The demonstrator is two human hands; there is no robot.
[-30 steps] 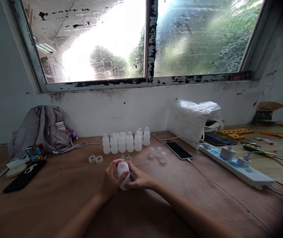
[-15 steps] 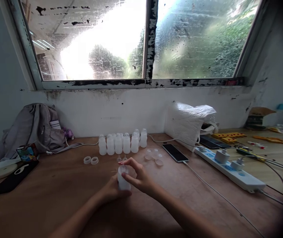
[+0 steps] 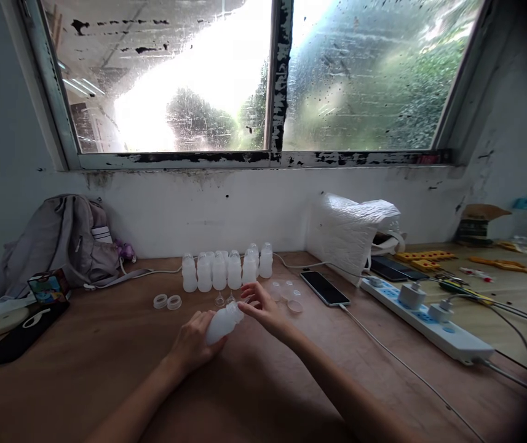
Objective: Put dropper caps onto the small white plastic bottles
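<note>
My left hand (image 3: 195, 338) is wrapped around a frosted white baby bottle (image 3: 219, 325), which leans with its top towards the right. Close to the bottle's top is my right hand (image 3: 263, 307); its fingers are apart, and the thumb is at or very near the bottle's neck. Beyond them, two clear nipples (image 3: 219, 299) are on the table, partly hidden behind the hand and bottle. Several frosted bottles with clear caps (image 3: 204, 274) stand in a group at the back. Two white rings (image 3: 174, 302) lie left of my hands, and several clear round caps (image 3: 295, 306) lie to the right.
A phone (image 3: 325, 288) on a charging cable lies to the right, near a white power strip (image 3: 429, 323). Behind are a silvery padded bag (image 3: 350, 234) and more cables. At left are a grey backpack (image 3: 64, 246), a black pouch (image 3: 14, 341) and a small box (image 3: 48, 286).
The bottle has gone from upright to leaning right. My left hand has shifted slightly left with it, and my right hand has moved off its top to the right, fingers spreading.
</note>
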